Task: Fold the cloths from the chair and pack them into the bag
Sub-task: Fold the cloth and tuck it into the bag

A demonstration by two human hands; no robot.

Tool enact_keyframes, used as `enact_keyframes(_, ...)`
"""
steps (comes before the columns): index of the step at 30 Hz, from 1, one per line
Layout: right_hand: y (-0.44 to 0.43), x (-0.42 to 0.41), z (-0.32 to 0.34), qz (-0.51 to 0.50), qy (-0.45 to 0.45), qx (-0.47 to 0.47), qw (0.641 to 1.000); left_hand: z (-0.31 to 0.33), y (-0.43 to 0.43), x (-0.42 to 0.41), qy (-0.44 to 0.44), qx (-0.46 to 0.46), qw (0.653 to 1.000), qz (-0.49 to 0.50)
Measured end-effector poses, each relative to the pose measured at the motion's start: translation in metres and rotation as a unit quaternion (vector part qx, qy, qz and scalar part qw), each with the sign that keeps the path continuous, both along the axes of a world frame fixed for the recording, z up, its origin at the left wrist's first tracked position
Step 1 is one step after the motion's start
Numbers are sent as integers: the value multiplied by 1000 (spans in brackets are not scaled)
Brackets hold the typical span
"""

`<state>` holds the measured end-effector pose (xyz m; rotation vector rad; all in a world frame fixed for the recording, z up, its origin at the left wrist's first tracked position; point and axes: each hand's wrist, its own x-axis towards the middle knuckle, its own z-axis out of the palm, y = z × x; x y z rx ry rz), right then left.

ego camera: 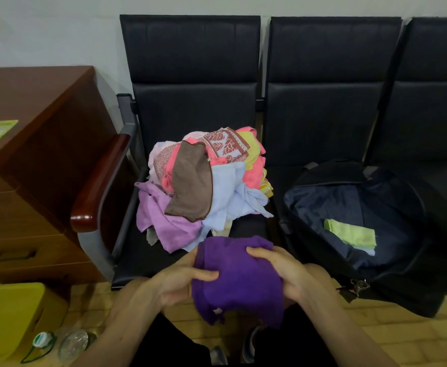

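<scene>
1. Hands meet at the purple cloth [239,279]: left hand [182,280] and right hand [278,274] both curl fingers round it, above the lap, likely mid-fold.
2. Pile [204,181] waits on the chair [190,102].
3. Bag [362,229] gapes open alongside, green cloth [350,231] inside.

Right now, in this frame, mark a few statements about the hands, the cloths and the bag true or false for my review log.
1. The left hand and the right hand both grip the purple cloth. True.
2. A folded green cloth lies inside the bag. True.
3. The bag is zipped shut. False: it lies open.
4. The chair seat is bare. False: a pile of cloths lies on it, with a brown cloth on top.
</scene>
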<state>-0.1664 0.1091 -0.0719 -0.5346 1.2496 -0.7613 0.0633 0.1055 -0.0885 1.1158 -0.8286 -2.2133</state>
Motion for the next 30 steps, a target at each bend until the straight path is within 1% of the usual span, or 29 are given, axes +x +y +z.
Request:
enact_keyframes(2, -4, -3, 11, 40, 9, -8, 999, 10, -6, -1, -52, -19, 998, -35)
enact_keyframes(4, -9, -4, 33, 82, 12, -42, 996, 28, -17, -3, -75, -62, 995, -16)
enact_keyframes(5, -11, -6, 47, 91, 8, -82, 992, 43, -22, -4, -78, -102, 992, 8)
enact_keyframes(6, -14, -8, 63, 92, 12, -142, 985, 60, -28, -4, -83, -156, 984, 37)
enact_keyframes(7, -13, -11, 84, 91, 30, -218, 971, 81, -32, -2, -91, -220, 969, 66)
enact_keyframes(8, -11, -15, 105, 86, 64, -306, 946, 105, -34, 0, -104, -285, 948, 95)
enact_keyframes(10, -7, -20, 146, 77, 133, -471, 869, 150, -35, 3, -138, -407, 891, 144)
enact_keyframes(11, -7, -21, 160, 74, 156, -519, 837, 165, -34, 2, -146, -455, 864, 157)
enact_keyframes(13, -11, -22, 171, 64, 191, -568, 798, 177, -36, 0, -153, -514, 825, 179)
enact_keyframes(15, -18, -20, 170, 73, 234, -592, 768, 175, -40, -3, -186, -550, 791, 193)
enact_keyframes(16, -21, -19, 168, 75, 252, -592, 762, 171, -43, -2, -195, -568, 777, 189)
enact_keyframes(20, -28, -24, 159, 32, 285, -572, 769, 164, -50, 0, -198, -610, 742, 196)
enact_keyframes(23, -35, -27, 155, 53, 336, -553, 761, 164, -51, -5, -241, -622, 719, 194)
enact_keyframes(25, -36, -31, 155, 64, 336, -549, 763, 163, -52, -4, -255, -637, 703, 187)
enact_keyframes(27, -37, -34, 156, 70, 330, -546, 767, 162, -54, -2, -264, -644, 696, 175)
enact_keyframes(30, -39, -39, 157, 76, 312, -534, 782, 162, -57, 0, -269, -634, 710, 147)
